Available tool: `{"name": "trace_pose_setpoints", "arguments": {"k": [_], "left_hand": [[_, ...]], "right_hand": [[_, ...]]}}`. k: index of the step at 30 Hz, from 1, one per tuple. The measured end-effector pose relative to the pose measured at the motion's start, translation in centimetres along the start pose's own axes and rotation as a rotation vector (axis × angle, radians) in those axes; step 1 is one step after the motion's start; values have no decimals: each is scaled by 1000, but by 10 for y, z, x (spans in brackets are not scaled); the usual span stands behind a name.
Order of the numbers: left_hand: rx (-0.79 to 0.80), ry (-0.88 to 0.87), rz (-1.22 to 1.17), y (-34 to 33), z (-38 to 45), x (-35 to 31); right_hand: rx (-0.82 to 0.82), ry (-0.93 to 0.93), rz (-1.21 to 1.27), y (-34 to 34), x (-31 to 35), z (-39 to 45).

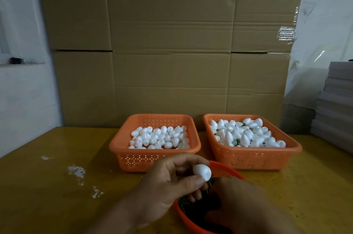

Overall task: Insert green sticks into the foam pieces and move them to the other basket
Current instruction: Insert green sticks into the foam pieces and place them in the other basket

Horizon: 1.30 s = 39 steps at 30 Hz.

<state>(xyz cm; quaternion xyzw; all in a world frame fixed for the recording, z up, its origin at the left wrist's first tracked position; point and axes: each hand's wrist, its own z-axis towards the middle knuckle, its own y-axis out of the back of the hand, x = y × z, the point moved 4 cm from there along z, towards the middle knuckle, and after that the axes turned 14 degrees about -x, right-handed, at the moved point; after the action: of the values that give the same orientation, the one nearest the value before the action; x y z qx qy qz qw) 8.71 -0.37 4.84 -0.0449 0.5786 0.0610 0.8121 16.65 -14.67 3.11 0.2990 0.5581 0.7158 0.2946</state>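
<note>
Holding a white foam piece [202, 174] up, the left hand [168, 186] has its grip pinching it between thumb and fingers, likely so a stick can go in from below. Just under that grip sits a round red bowl [225, 168] of green sticks [186, 204]. The right hand [242, 205] reaches down into the bowl, probably feeling for a stick; I cannot tell if its grip is spread or pinching. Beyond the left grip is the left basket [154, 159] of plain foam pieces. Up and to the right stands the right basket [254, 159], where green bits show among the foam. The yellow table [47, 195] has open room left of the grip, with white crumbs [76, 171] there.
</note>
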Motion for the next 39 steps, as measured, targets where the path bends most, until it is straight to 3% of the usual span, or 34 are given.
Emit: {"name": "trace_pose_setpoints", "arguments": {"k": [11, 29, 35, 39], "left_hand": [[-156, 51, -52, 3, 2, 13], [-256, 212, -198, 2, 1, 15], [-273, 226, -205, 1, 0, 14], [-289, 231, -195, 0, 0, 13]], "right_hand": [[-21, -40, 63, -3, -3, 5], [-194, -71, 114, 3, -15, 4], [-417, -85, 324, 16, -16, 0], [-499, -89, 701, 24, -15, -3]]}}
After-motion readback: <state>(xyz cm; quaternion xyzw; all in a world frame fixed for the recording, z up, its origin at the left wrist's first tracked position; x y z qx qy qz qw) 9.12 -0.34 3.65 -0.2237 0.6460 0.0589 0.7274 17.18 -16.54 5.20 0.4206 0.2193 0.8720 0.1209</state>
